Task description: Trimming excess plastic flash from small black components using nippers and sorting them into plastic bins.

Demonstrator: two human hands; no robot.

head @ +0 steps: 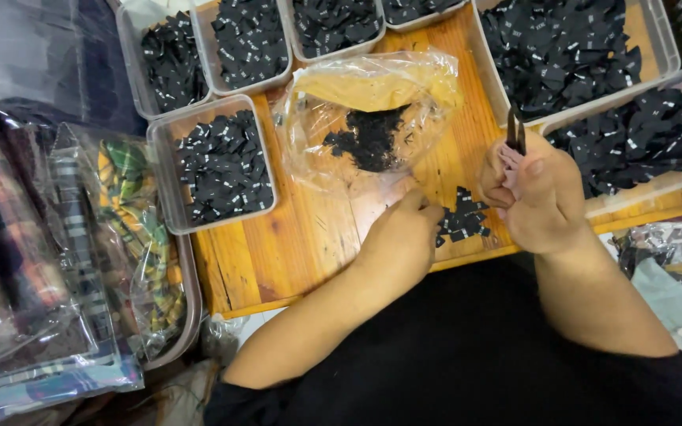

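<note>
My right hand (537,193) is closed around a small pair of dark scissors (515,130), whose blades stick up past my thumb. My left hand (400,237) rests on the wooden board (294,244), fingertips touching a small pile of black fabric labels (462,218) that lies between both hands. Just beyond the hands lies a crumpled clear plastic bag (369,118) with a clump of black labels inside it.
Several clear plastic trays of black labels ring the board: one at the left (213,162), several along the top (250,39), two large ones at the right (633,138). Plastic-wrapped plaid cloth (80,252) lies at far left.
</note>
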